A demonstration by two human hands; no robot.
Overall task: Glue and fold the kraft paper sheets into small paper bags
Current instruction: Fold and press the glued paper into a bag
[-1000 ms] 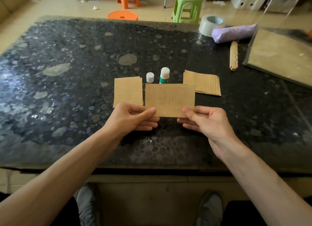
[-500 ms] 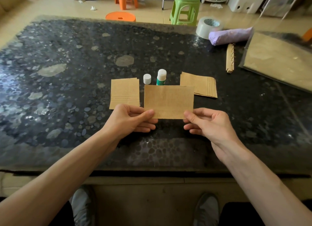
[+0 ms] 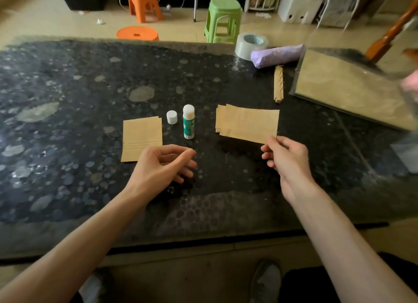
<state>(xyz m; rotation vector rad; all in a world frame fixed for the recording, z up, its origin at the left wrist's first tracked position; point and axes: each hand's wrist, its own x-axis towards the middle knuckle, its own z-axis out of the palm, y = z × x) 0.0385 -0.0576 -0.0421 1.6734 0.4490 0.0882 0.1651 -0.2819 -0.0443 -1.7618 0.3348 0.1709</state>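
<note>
right hand (image 3: 287, 160) pinching flat tan kraft paper rectangle (image 3: 248, 124) by its near corner, over the right-side kraft stack (image 3: 219, 121) | left hand (image 3: 162, 167) hanging loosely curled, empty | likely stacking: squaring edges before releasing

Dark, pebble-speckled stone tabletop (image 3: 67, 87). Near its far edge, right of centre, a grey roll of wide tape (image 3: 251, 45), just beside a lilac rolled-up bundle (image 3: 277, 56) lying on its side. Nearer, a narrow strip of corrugated brown cardboard (image 3: 278, 83). Beyond the far edge, on the pale floor, a green plastic stool (image 3: 222, 20), a tall orange plastic stool (image 3: 144, 4) and a round orange stool top (image 3: 137, 33).
</note>
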